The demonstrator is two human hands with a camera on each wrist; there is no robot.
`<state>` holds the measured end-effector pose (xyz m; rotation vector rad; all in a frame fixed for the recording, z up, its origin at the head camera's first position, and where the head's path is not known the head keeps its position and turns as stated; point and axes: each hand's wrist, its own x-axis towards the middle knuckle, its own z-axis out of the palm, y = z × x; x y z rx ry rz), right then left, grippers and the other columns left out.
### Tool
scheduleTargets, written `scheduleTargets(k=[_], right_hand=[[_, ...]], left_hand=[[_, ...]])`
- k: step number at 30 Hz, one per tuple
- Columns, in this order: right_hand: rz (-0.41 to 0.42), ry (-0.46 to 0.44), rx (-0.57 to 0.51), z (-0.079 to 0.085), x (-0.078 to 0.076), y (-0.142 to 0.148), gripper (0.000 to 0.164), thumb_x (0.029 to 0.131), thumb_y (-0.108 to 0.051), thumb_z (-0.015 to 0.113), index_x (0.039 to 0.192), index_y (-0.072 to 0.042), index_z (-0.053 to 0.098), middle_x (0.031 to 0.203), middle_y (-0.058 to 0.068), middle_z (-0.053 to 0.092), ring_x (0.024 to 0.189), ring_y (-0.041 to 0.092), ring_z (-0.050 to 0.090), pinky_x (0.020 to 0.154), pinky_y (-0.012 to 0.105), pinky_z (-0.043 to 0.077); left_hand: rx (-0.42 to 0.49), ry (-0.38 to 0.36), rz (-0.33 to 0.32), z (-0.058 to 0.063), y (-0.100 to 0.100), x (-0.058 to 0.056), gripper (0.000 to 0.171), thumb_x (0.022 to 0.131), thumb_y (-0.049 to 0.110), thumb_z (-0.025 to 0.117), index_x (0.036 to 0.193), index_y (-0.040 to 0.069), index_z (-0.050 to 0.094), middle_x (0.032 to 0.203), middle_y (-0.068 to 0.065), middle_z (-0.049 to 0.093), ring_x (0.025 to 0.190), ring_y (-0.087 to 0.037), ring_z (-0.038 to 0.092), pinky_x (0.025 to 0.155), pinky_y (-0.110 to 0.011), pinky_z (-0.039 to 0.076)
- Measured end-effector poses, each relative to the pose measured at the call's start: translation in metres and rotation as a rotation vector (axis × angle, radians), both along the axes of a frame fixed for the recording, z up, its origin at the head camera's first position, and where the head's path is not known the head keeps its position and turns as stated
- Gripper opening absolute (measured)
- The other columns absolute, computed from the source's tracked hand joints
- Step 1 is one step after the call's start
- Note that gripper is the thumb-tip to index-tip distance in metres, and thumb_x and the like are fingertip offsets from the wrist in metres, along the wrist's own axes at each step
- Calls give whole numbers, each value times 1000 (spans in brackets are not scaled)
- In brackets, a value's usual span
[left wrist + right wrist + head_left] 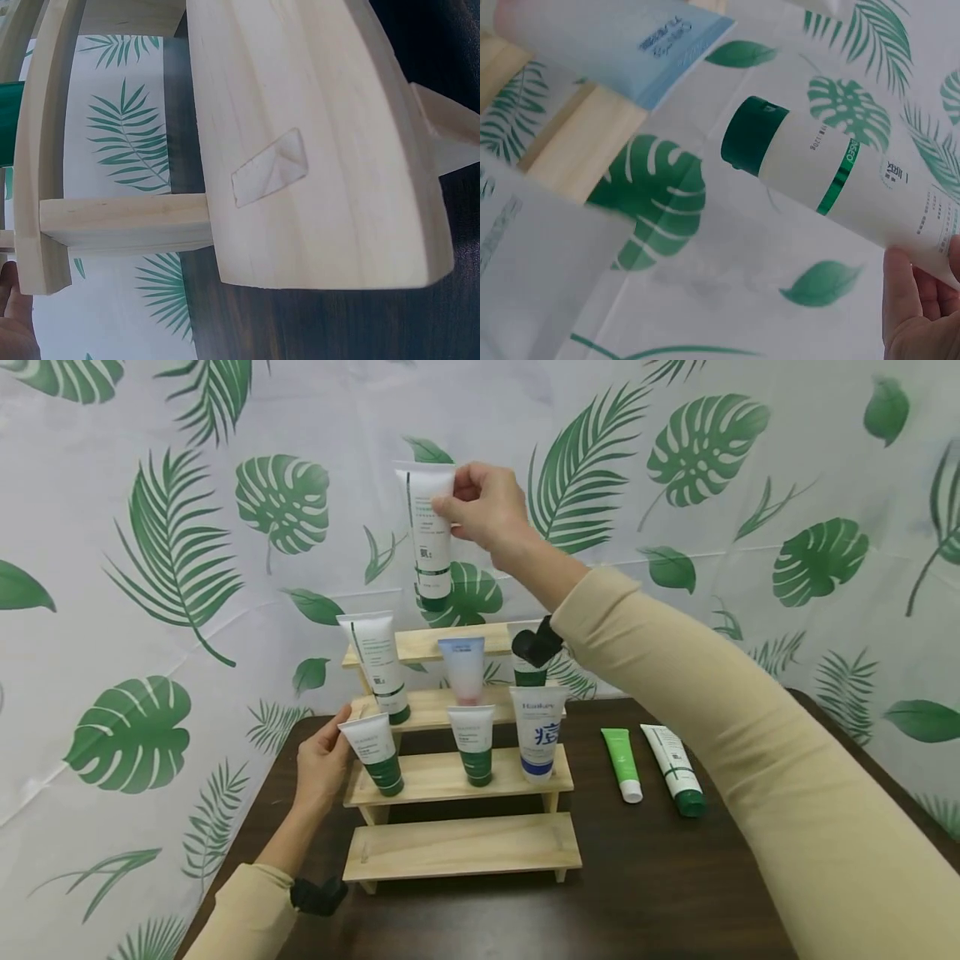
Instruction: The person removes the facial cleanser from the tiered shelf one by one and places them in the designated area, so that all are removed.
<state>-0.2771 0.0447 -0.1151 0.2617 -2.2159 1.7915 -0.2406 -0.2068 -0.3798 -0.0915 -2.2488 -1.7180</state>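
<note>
1. While our right hand [483,510] pinches a white tube [429,531] by its crimped end, the tube hangs cap down above the top step of the wooden stepped rack [457,847], clear of it.
2. Our right grip is clamped on that tube with thumb and fingers; the right wrist view shows its dark green cap [753,135] and green stripe against the leaf-print backdrop [150,568].
3. Our left hand [322,764] rests against the rack's left end at the second step from the bottom, fingers loosely apart beside a small white-and-green tube [375,752]; it grips nothing that we can see.
4. Five more tubes stand on the rack's middle steps, among them a white-and-blue one [538,731].
5. Right of the rack, a bright green tube [622,764] and a white tube with a green cap [673,768] lie flat on the dark table [652,877].
</note>
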Motion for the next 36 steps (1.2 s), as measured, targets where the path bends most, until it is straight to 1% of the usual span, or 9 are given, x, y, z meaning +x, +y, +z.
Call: scheduleTargets(k=[6,12,17,20,23,26,30,33,36], right_hand=[[-34,55,-33,8,10,32,21,90,-11,62,110,-4,59,98,2,56,100,18,60,85,28,52],[-102,96,-23,10,19,73,27,89,-12,64,115,-5,59,98,0,56,98,17,60,86,28,52],[-163,45,-40,4,25,110,32,88,-14,65,119,-6,58,100,-1,56,100,17,59,91,31,50],[-190,0,-61,-3,28,131,32,87,-15,66,117,-8,57,101,-1,55,100,17,58,94,33,48],[-209,-33,-62,-15,30,152,29,87,-16,66,113,-8,56,99,-1,54,98,16,57,92,33,49],[-220,-64,-39,-32,33,173,26,88,-17,65,110,-8,54,99,0,53,95,15,58,83,28,52],[-234,-107,8,-61,37,203,22,88,-20,64,105,-11,52,100,1,52,88,11,58,71,19,54],[-251,-132,72,-84,43,227,24,90,-24,62,106,-11,50,101,-1,52,84,6,58,70,18,54],[-273,-140,150,-108,49,252,28,91,-27,60,108,-8,49,96,-6,53,79,1,58,69,17,53]], left_hand=[[4,2,-6,0,1,0,40,97,12,52,135,-1,49,139,-12,48,128,-21,44,82,-1,38],[4,-7,-1,0,2,0,41,96,12,52,135,0,49,139,-12,48,128,-22,45,80,-1,38],[-17,-18,5,-1,3,0,41,97,12,52,136,1,48,139,-12,48,127,-22,45,79,-1,38],[-21,-14,15,-1,3,0,40,96,12,52,135,0,49,138,-11,49,127,-22,45,80,-1,39],[-26,-4,24,-1,2,-1,40,96,12,52,134,0,49,138,-11,49,127,-22,45,80,-1,38],[-30,-2,29,-1,2,-1,40,96,13,52,134,0,50,137,-12,49,127,-23,45,80,-1,38],[-28,-13,36,-2,1,-1,40,96,13,52,134,0,49,138,-11,49,128,-22,44,81,-1,38],[-19,-11,26,-3,1,-2,41,96,12,52,135,-2,48,139,-11,48,129,-23,43,83,-2,38],[-10,-9,13,-4,2,-3,42,96,12,52,135,-3,47,139,-11,48,129,-23,43,83,-2,39]])
